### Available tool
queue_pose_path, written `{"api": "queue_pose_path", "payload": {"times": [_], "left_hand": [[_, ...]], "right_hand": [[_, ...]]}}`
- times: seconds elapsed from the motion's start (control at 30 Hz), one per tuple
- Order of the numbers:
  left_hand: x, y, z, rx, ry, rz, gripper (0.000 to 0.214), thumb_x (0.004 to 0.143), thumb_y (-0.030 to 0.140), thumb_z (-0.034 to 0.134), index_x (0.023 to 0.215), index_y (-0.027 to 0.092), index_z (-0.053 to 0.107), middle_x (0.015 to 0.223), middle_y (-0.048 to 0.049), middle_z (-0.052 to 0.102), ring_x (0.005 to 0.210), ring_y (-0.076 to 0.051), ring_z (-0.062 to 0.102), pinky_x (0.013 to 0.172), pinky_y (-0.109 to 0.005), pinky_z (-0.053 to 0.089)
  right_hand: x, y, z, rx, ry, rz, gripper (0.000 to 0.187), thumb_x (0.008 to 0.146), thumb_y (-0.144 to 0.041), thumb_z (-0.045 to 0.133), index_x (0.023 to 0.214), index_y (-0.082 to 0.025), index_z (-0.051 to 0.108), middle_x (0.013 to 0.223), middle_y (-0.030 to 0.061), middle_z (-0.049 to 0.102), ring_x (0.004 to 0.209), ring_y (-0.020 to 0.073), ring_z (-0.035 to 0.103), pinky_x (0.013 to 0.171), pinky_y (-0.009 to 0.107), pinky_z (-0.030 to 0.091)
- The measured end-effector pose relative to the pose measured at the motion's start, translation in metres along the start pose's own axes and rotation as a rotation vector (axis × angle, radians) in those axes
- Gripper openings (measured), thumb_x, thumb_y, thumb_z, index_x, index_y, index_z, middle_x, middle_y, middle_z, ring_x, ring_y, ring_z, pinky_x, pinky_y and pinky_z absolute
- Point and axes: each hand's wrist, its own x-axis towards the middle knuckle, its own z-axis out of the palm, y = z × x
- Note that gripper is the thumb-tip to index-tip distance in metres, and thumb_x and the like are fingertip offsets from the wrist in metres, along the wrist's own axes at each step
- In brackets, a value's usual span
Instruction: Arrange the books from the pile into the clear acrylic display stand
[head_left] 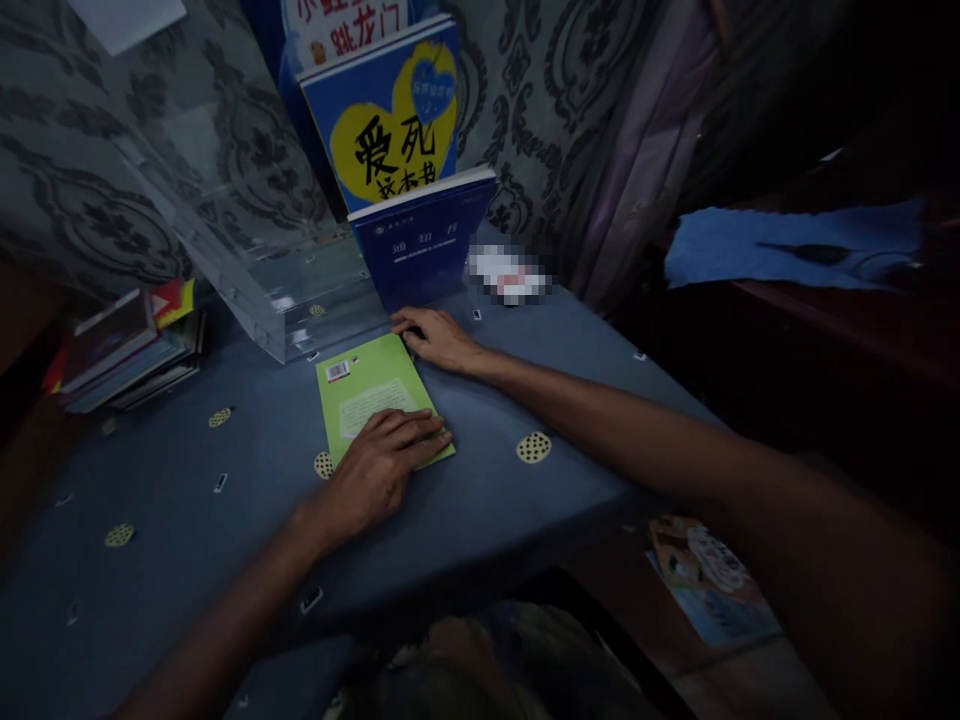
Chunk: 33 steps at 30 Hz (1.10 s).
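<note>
A thin green book [360, 385] lies back cover up on the blue tablecloth [225, 480]. My left hand [382, 460] rests flat on the book's near end, fingers stretched out and pressed on the cover. My right hand [435, 338] touches the book's far right corner, its fingers curled at the edge. Whether they grip the corner is unclear. Just behind that hand a dark blue book [424, 240] stands upright. Behind it leans a larger blue book with a yellow heart [390, 115].
A clear acrylic stand [262, 260] leans by the patterned wall at the left of the upright books. A pile of books [124, 350] lies at the far left. A blue cloth [795, 245] lies on dark furniture at the right. A picture book [709, 580] lies on the floor.
</note>
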Motion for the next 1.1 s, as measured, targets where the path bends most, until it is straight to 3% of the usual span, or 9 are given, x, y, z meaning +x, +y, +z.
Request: {"api": "queue_pose_path", "payload": {"times": [0.2, 0.43, 0.67, 0.8, 0.97, 1.1], "left_hand": [[-0.007, 0.006, 0.003, -0.002, 0.003, 0.002, 0.046, 0.095, 0.005, 0.039, 0.135, 0.023, 0.054, 0.138, -0.0072, 0.06, 0.132, -0.022, 0.05, 0.106, -0.048, 0.041], [-0.013, 0.012, -0.004, 0.065, 0.006, 0.014, 0.04, 0.095, 0.006, 0.039, 0.13, 0.015, 0.057, 0.134, -0.0096, 0.063, 0.13, -0.021, 0.052, 0.108, -0.045, 0.041], [-0.049, 0.008, -0.013, 0.009, 0.041, 0.019, 0.042, 0.091, 0.003, 0.043, 0.129, 0.015, 0.058, 0.131, -0.0102, 0.065, 0.125, -0.021, 0.056, 0.104, -0.043, 0.046], [-0.069, -0.005, -0.019, -0.045, 0.117, -0.062, 0.044, 0.091, 0.003, 0.042, 0.129, 0.019, 0.059, 0.123, -0.0101, 0.069, 0.115, -0.02, 0.062, 0.096, -0.04, 0.052], [-0.084, -0.034, -0.022, 0.034, 0.297, -0.253, 0.041, 0.094, 0.006, 0.042, 0.13, 0.019, 0.058, 0.125, -0.0136, 0.065, 0.115, -0.023, 0.061, 0.096, -0.045, 0.053], [-0.09, -0.05, -0.019, -0.001, 0.36, -0.263, 0.042, 0.093, 0.005, 0.041, 0.129, 0.02, 0.059, 0.122, -0.0126, 0.066, 0.116, -0.021, 0.062, 0.098, -0.044, 0.053]], "right_hand": [[-0.001, 0.0, 0.002, -0.049, -0.005, -0.015, 0.042, 0.084, -0.006, 0.047, 0.122, -0.016, 0.061, 0.112, 0.0069, 0.074, 0.107, 0.0203, 0.066, 0.096, 0.036, 0.049], [-0.006, -0.005, 0.006, -0.311, -0.02, -0.135, 0.033, 0.088, -0.018, 0.051, 0.118, -0.014, 0.064, 0.114, 0.0124, 0.071, 0.108, 0.0268, 0.062, 0.095, 0.041, 0.047], [-0.009, -0.012, 0.005, -0.43, -0.071, -0.17, 0.032, 0.088, -0.019, 0.05, 0.115, -0.015, 0.065, 0.113, 0.0127, 0.072, 0.108, 0.0291, 0.061, 0.092, 0.043, 0.046], [-0.008, -0.027, 0.006, -0.532, -0.077, -0.23, 0.03, 0.089, -0.018, 0.049, 0.113, -0.014, 0.067, 0.117, 0.0161, 0.07, 0.116, 0.0328, 0.056, 0.096, 0.05, 0.042], [0.007, -0.05, 0.034, -0.387, -0.253, -0.442, 0.035, 0.095, -0.023, 0.043, 0.122, -0.016, 0.064, 0.13, 0.0146, 0.064, 0.126, 0.0287, 0.052, 0.105, 0.049, 0.04], [0.02, -0.057, 0.062, -0.337, -0.35, -0.506, 0.039, 0.1, -0.029, 0.039, 0.132, -0.019, 0.059, 0.139, 0.0124, 0.058, 0.133, 0.0266, 0.047, 0.108, 0.048, 0.037]]}}
